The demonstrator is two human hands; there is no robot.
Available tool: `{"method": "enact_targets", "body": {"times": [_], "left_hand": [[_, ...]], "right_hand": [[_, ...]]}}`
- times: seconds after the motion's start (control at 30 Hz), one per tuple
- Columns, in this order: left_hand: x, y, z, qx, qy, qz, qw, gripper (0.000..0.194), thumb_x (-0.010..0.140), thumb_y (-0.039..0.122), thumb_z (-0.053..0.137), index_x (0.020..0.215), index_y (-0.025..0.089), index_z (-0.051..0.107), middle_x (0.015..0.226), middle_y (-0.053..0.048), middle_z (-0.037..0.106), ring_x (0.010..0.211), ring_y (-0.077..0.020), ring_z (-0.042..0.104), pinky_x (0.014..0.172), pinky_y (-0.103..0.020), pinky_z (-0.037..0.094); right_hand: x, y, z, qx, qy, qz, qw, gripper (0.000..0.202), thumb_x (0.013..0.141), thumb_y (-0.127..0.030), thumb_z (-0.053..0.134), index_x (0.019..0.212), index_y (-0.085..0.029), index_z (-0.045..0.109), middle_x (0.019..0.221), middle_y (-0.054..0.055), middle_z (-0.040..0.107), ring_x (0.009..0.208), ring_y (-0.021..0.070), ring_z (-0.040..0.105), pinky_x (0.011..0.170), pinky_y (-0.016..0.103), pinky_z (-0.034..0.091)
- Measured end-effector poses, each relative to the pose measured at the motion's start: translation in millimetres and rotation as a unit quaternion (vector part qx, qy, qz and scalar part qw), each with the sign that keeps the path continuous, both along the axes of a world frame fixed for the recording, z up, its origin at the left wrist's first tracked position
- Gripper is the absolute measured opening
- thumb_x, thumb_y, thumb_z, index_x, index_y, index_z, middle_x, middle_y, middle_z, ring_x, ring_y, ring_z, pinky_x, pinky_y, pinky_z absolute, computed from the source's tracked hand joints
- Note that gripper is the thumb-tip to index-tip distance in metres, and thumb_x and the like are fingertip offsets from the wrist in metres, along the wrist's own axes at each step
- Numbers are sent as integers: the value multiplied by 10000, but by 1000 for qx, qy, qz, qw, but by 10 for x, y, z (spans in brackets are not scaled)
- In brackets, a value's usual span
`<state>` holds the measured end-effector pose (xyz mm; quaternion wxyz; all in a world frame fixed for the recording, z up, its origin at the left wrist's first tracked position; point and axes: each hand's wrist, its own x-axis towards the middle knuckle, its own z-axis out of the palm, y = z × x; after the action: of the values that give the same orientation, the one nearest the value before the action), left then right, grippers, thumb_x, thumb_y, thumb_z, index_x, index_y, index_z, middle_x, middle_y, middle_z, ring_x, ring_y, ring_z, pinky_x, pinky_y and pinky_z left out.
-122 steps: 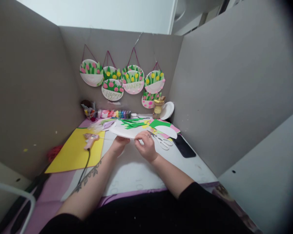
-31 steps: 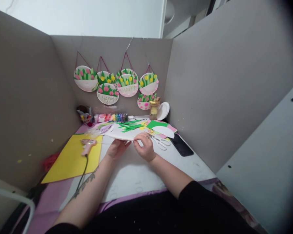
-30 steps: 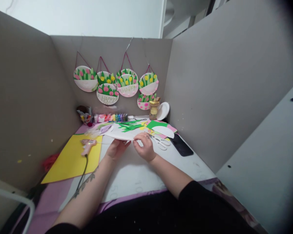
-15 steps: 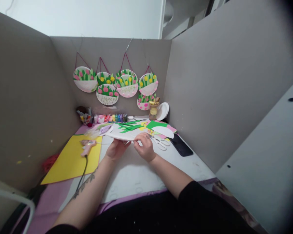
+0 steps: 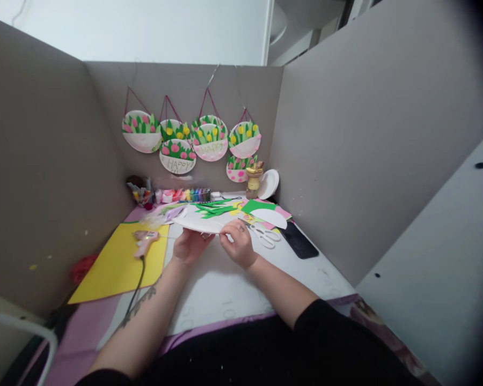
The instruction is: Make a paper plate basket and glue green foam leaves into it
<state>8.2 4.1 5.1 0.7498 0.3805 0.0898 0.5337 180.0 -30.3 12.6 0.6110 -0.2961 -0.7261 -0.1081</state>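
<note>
A white paper plate (image 5: 195, 221) is held low over the table, seen almost edge-on. My left hand (image 5: 192, 246) supports it from below, fingers partly hidden under it. At its near edge, my right hand (image 5: 238, 245) pinches the rim between thumb and fingers. Green paper leaves (image 5: 215, 209) show at the plate's far side; whether they are fixed to it or lie behind it I cannot tell. White-handled scissors (image 5: 264, 236) rest just right of my right hand. Beyond them lies a white half plate (image 5: 269, 217) over green paper (image 5: 255, 206).
A pink glue gun (image 5: 145, 244) rests on yellow sheets (image 5: 116, 257) at left, its cord running forward. A black phone (image 5: 300, 240) lies at right. Along the back stand paint pots (image 5: 189, 194), a jar (image 5: 253, 185) and white plates (image 5: 269, 183). Decorated plates (image 5: 210, 142) hang on the grey partition (image 5: 306, 123).
The paper plate has tilted slightly, its left edge shifting a little left and more of its surface showing. Both hands keep their hold almost in place.
</note>
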Motion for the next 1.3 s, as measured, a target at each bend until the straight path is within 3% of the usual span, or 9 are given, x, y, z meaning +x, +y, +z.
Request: {"method": "enact_targets", "body": {"times": [0.33, 0.47, 0.6, 0.7, 0.8, 0.93, 1.07, 1.17, 1.3], "left_hand": [[-48, 19, 32, -5, -14, 28, 1000, 416, 752, 519, 632, 1096, 286, 609, 1159, -29, 639, 1095, -244, 553, 952, -442, 418], [-31, 66, -8, -20, -8, 37, 999, 340, 751, 446, 661, 1041, 275, 613, 1073, -6, 664, 1003, -198, 587, 902, -389, 443], [-38, 181, -76, -17, 66, 140, 988, 245, 717, 313, 713, 931, 230, 626, 885, 6, 680, 805, -154, 604, 797, -312, 450], [-104, 228, -83, 68, 205, 263, 941, 176, 699, 287, 717, 837, 199, 652, 797, -15, 673, 780, -187, 590, 758, -299, 427], [-161, 205, -73, 184, 343, 346, 854, 161, 680, 254, 709, 838, 222, 706, 821, -51, 692, 875, -261, 578, 826, -337, 396], [-127, 148, -94, 322, 458, 346, 753, 225, 710, 193, 637, 894, 280, 731, 891, -67, 710, 921, -293, 566, 934, -411, 320], [-53, 132, -123, 379, 533, 317, 687, 229, 709, 141, 599, 839, 270, 737, 833, -90, 689, 909, -299, 560, 924, -443, 297], [-24, 108, -105, 374, 524, 314, 698, 201, 697, 146, 615, 808, 260, 737, 833, -90, 669, 884, -292, 543, 903, -439, 308], [0, 24, -25, 346, 428, 295, 781, 165, 663, 227, 691, 817, 263, 738, 734, -56, 623, 754, -241, 516, 869, -400, 353]], "right_hand": [[29, 67, -58, -21, -28, -17, 999, 82, 827, -155, 536, 851, -218, 583, 805, 46, 634, 823, 191, 562, 776, 369, 462], [36, 98, -87, -33, -45, -39, 998, 73, 832, -177, 546, 776, -206, 582, 742, 40, 619, 772, 187, 547, 746, 350, 458], [28, 195, -168, -121, -94, -45, 987, 53, 805, -158, 566, 781, -191, 601, 760, 54, 639, 794, 202, 561, 741, 341, 460], [54, 263, -222, -153, -81, -46, 984, 147, 795, -105, 515, 881, -174, 613, 846, 76, 654, 841, 212, 577, 767, 350, 473], [103, 245, -210, -101, 8, -47, 994, 253, 815, -98, 446, 1006, -180, 590, 909, 84, 637, 889, 213, 580, 816, 379, 478], [123, 143, -156, -25, 1, -48, 999, 326, 800, -132, 492, 1100, -227, 576, 1066, 99, 571, 1039, 245, 538, 919, 468, 440], [61, 144, -195, -94, -103, -103, 985, 305, 755, -162, 604, 1035, -269, 660, 1339, 87, 409, 1278, 318, 336, 1034, 534, 327], [27, 214, -275, -151, -130, -117, 973, 191, 760, -188, 640, 927, -255, 707, 1378, 78, 399, 1318, 326, 264, 1050, 540, 301], [51, 299, -342, -187, -116, -136, 966, 118, 773, -170, 633, 809, -233, 725, 1303, 92, 494, 1268, 306, 336, 1025, 529, 325]]}}
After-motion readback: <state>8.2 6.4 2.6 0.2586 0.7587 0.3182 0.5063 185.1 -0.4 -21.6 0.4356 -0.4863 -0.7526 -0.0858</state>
